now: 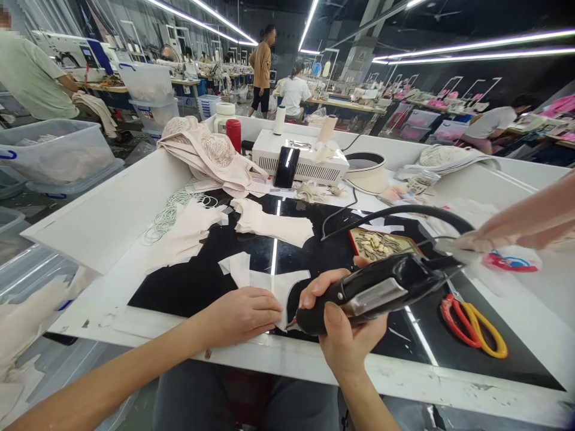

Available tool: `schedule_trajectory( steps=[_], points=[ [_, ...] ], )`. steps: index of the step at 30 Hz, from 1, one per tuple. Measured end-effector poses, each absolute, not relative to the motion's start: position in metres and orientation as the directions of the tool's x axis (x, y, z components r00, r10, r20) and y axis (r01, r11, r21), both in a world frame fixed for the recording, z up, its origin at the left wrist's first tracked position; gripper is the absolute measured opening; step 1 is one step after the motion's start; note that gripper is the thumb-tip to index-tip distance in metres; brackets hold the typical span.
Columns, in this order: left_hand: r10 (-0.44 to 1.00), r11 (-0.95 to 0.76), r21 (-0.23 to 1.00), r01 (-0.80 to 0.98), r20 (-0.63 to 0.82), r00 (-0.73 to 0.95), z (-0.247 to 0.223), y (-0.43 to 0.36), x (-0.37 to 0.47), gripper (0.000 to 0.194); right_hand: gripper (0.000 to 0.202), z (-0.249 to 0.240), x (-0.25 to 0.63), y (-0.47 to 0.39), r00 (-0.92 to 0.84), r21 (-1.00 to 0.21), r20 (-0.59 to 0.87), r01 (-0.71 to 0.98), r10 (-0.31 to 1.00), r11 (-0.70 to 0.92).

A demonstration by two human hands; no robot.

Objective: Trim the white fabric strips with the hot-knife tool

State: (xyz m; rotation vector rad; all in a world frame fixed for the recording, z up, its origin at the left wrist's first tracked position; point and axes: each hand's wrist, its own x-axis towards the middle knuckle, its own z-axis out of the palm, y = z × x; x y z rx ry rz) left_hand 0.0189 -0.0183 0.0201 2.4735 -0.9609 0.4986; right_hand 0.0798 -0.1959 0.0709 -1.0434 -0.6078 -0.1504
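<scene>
My left hand (242, 314) lies with its fingers flat on a cut piece of pale fabric (281, 281) on the black table surface. My right hand (345, 335) is wrapped round a black corded hand tool (372, 293) with a metal strip along its side. The tool's narrow tip points left and meets the fabric edge close to my left fingertips; whether it touches cannot be made out. Beyond my hands lies a stack of pale fabric pieces (274, 222). More cut pieces (184, 230) lie at the left, by loose pale-green cord (173, 215).
Red-and-yellow-handled scissors (474, 326) lie right. A tray of small pieces (381, 244) sits behind the tool. Another person's blurred arm (530, 215) reaches in. A white box (299, 158), phone (286, 167) and bras (211, 152) stand behind. Plastic bins (58, 149) are left.
</scene>
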Motion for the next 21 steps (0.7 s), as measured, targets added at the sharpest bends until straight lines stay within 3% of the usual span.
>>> schedule_trajectory(
  steps=[4,11,21],
  points=[
    [-0.561,-0.664,0.260,-0.701,0.447,0.697,0.022,-0.018,0.009,0.018,0.050,0.077,0.084,-0.203,0.822,-0.767,0.545,0.408,0.165,0.496],
    [-0.581,-0.663,0.265,-0.700,0.408,0.705,0.032,-0.022,-0.002,0.017,0.043,0.087,0.130,-0.217,0.837,-0.748,0.544,0.517,-0.062,0.416],
    [-0.546,-0.747,0.104,-0.657,0.467,0.695,0.031,-0.042,0.054,0.019,0.047,0.076,0.150,-0.213,0.828,-0.753,0.558,0.533,-0.055,0.386]
  ],
)
